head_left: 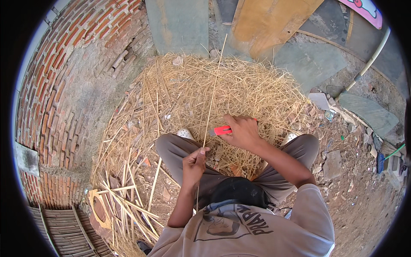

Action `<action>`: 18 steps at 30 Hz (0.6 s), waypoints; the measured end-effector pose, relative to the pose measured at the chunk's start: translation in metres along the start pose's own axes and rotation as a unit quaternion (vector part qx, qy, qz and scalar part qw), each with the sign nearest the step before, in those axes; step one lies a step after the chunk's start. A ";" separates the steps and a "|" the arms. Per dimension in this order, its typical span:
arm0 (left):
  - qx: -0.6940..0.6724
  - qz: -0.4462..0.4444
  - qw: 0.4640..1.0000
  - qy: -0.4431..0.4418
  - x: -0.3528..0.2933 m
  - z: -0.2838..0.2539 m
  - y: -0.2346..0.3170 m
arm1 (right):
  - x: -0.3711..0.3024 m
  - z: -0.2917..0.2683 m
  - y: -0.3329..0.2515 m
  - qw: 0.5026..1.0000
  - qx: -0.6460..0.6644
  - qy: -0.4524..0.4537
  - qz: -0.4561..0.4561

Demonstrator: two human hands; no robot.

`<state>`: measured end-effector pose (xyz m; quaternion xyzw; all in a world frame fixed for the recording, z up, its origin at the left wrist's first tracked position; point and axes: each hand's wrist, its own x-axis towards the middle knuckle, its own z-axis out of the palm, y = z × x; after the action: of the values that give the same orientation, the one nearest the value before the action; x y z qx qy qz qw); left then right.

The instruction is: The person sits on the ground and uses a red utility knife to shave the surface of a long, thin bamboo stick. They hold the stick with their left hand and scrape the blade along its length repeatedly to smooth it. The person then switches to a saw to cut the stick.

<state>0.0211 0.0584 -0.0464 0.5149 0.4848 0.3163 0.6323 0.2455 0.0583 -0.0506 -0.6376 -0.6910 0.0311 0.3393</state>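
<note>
Head view: a thin strip (214, 88) is held in the left hand (195, 166), pinched between thumb and fingers. It is pointed up and away from the body, with its lower end running back below the hand toward the shirt (261, 231). A red knife (222, 130) is gripped in the right hand (245, 133), the fingers being curled around its handle. Its blade is turned left and set just beside the strip, a little above the left hand (whether the two are touching cannot be told). The strip thus lies in the left grip and to the left of the right hand.

Both hands are held between the bent knees, which are covered by grey-brown trousers (282, 171). A pale, dotted shoe (185, 133) is partly seen by the left knee. Beyond the hands, the ground is covered by a wide heap of straw-coloured shavings (252, 85). At the left, split sticks (128, 201) are strewn, and farther out a worn brick wall (51, 120) is seen. Behind the heap, a grey board (177, 28) and a tan board (274, 23) are placed.
</note>
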 end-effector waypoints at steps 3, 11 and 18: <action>-0.020 -0.026 0.999 0.005 -0.004 0.008 0.002 | 0.000 -0.003 -0.004 0.996 0.019 -0.085 0.020; 0.010 -0.013 1.000 -0.013 -0.010 0.003 0.003 | 0.006 0.018 0.017 0.993 -0.058 0.080 -0.072; 0.089 0.027 0.995 -0.021 -0.023 -0.011 0.001 | -0.004 0.026 0.005 0.992 -0.099 0.056 -0.061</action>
<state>0.0035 0.0416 -0.0388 0.5887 0.4830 0.2783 0.5854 0.2366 0.0659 -0.0744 -0.6258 -0.7081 -0.0939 0.3133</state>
